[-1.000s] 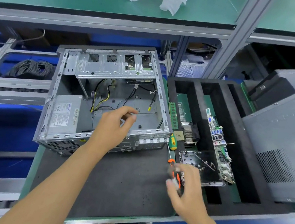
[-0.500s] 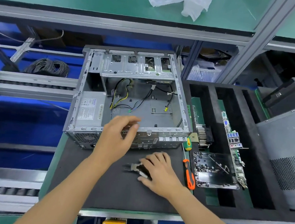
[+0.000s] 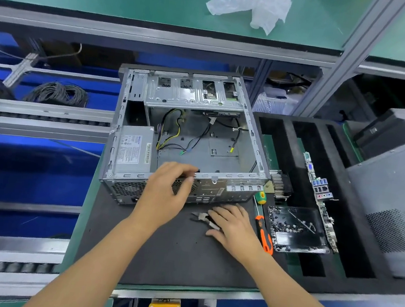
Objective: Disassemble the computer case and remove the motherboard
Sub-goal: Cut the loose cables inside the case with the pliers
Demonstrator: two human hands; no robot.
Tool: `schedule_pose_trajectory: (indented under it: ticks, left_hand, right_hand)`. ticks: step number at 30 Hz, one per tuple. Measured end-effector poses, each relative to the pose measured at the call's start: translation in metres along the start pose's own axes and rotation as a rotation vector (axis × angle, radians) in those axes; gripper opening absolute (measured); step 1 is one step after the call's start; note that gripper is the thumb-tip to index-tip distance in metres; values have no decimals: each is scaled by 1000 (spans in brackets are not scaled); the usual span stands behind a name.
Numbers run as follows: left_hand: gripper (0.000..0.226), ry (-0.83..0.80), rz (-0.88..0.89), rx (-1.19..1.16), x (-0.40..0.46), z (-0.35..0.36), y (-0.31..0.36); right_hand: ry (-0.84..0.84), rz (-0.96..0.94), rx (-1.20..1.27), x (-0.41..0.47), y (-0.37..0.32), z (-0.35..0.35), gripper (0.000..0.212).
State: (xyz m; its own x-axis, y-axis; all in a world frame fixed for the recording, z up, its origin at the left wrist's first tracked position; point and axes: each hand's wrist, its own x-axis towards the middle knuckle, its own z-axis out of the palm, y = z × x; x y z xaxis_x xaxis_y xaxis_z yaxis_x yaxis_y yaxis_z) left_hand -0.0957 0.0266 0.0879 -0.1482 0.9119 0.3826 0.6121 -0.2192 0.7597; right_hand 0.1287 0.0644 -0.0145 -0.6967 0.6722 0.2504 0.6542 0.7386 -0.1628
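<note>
The open computer case (image 3: pixel 253 144) lies on a black mat, with a power supply (image 3: pixel 133 150) and loose cables (image 3: pixel 173 135) inside and no board in it. My left hand (image 3: pixel 166 192) grips the case's near rim, fingers curled over the top edge. My right hand (image 3: pixel 233 226) rests flat on a pair of pliers (image 3: pixel 199 216) on the mat in front of the case; its fingers cover the handles. A motherboard (image 3: pixel 318 189) stands on edge in a slot of the black foam tray (image 3: pixel 365 222) to the right.
An orange-handled screwdriver (image 3: pixel 264 233) and a green-and-yellow one (image 3: pixel 260 196) lie between the mat and a black dish of screws (image 3: pixel 296 229). A grey case panel (image 3: pixel 393 200) leans at far right. A conveyor rail (image 3: pixel 43 120) runs left; a plastic bag (image 3: pixel 253 5) lies on the upper shelf.
My right hand has let go of the orange screwdriver beside the screw dish and moved left onto the pliers. My left hand has shifted from inside the case to its near rim.
</note>
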Motion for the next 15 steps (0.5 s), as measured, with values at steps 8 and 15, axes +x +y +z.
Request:
schedule_pose_trajectory:
  ticks: [8, 15]
  left_hand:
    - [28, 63, 146, 268, -5, 11, -7]
    - [103, 350, -298, 747, -28, 7, -35]
  right_hand:
    - [-74, 68, -76, -8, 17, 2, 53]
    - [387, 611, 308, 1, 7, -11, 57]
